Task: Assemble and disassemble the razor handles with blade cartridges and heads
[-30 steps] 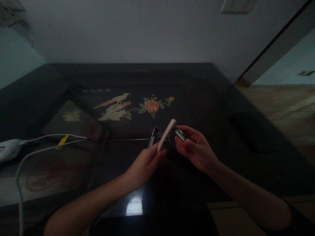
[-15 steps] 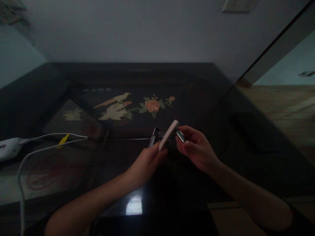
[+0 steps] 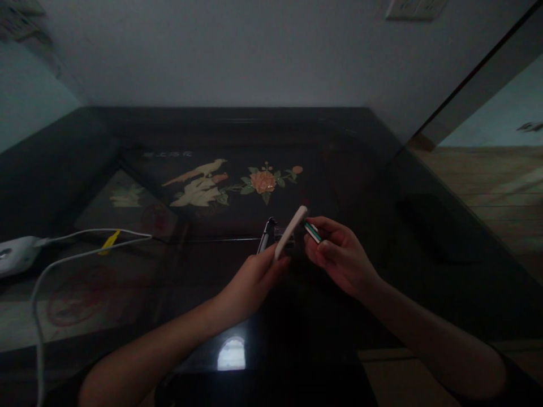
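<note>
The green-edged block [image 3: 313, 232] is pinched between the right hand's [image 3: 339, 254] thumb and fingers, beside the white bar's [image 3: 292, 230] upper end; contact cannot be confirmed. The left hand's [image 3: 250, 277] fingers are clamped on its lower end. Recommended: brace the bar, pinch lightly, work above the table [image 3: 365, 209].

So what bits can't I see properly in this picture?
All in the head view:
White object: its lower end is hidden by the left hand.
Green-edged piece: partly covered by the fingers of the right hand.
Silver pen-like thing: its near end is hidden behind the left hand.
White box: cut off by the left edge.
Pale writing: too small and blurred to read.
</note>
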### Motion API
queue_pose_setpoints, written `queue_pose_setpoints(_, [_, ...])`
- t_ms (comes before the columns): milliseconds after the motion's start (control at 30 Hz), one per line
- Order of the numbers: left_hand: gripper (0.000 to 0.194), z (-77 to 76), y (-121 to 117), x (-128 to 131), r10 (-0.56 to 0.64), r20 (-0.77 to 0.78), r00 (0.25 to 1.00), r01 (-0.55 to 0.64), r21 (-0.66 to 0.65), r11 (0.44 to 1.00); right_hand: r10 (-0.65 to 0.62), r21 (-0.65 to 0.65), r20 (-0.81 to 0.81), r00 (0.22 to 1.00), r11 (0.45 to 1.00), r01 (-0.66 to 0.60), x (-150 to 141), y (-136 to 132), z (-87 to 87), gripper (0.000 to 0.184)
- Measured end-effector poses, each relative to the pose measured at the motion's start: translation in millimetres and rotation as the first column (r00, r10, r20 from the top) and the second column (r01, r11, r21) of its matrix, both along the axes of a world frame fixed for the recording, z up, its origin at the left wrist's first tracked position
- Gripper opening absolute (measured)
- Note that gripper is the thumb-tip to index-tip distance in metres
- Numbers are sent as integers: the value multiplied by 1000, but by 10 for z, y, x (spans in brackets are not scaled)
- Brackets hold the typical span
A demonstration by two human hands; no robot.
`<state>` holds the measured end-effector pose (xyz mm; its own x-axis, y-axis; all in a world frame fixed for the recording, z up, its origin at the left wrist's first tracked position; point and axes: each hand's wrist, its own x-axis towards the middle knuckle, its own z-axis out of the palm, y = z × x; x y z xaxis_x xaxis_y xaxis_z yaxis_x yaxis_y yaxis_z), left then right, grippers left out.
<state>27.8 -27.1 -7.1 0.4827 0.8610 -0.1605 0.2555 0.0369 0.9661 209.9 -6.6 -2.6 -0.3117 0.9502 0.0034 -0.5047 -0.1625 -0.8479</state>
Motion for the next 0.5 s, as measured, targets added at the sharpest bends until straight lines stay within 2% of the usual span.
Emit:
queue_pose_setpoints(167, [20,59,-75,9,-158,-19,987,157,-38,987,-9,-33,71,997,999,11,11,-2,61,34])
queue_pose_setpoints(233, [19,74,-85,11,-176,-16,984,176,-44,983,-6,-31,71,997,999,8,14,-8,71,33])
queue_pose_setpoints(433, [25,-1,-28,13,-19,7,1000,19,-15,1000,19,11,2,1000,1000,-19,10,1,-12,32])
queue_pose_setpoints(500, [24,-13,-36,20,-9,17,1000,10,-25,1000,24,17,-2,1000,1000,-24,8,9,-21,30])
